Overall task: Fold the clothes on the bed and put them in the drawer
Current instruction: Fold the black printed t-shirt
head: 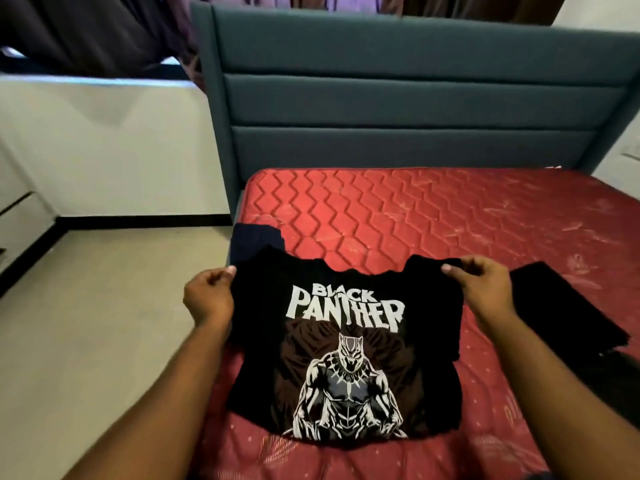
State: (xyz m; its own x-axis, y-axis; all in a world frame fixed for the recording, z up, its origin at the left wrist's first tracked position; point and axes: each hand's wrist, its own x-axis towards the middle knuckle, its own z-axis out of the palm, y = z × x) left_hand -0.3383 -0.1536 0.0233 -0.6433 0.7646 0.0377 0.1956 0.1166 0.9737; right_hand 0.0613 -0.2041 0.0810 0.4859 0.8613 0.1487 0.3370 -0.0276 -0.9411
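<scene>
teal headboard [415,95], dk curtains [104,32], beige floor [86,341]

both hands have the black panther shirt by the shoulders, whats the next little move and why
Probably lay the top edge down flat and fold one side inward. The left hand and right hand each pinch a shoulder of the t-shirt, whose lower part already lies print up on the mattress. It seems spread and unfolded, so a side fold is the likely start.
</scene>
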